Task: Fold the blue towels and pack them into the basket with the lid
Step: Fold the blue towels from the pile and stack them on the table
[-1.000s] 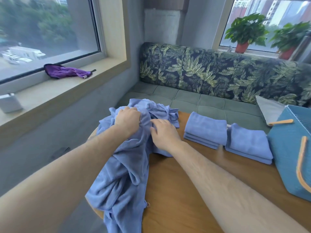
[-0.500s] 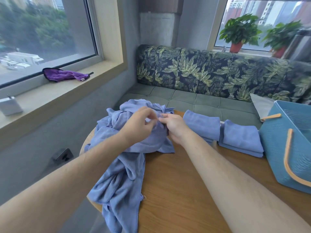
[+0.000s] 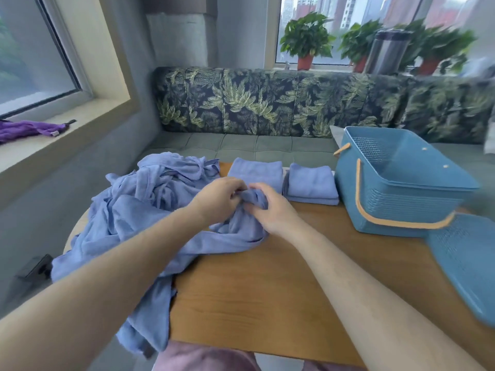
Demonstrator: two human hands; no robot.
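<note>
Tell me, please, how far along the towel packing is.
Done: two folded stacks sit on the table beside the basket. In hand: the left hand and right hand pinch one towel from the crumpled pile. Left: that pile, then packing; the basket looks empty, its lid lying alongside.

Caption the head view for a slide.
Left hand and right hand pinch a towel from the heap; folded towels and open basket nearby.

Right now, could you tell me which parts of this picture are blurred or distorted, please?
In the head view, motion blur smears the right edge, softening the basket, its lid and the steel flask; the loose towels at centre look sharp; the wide lens tilts the window frame.
</note>
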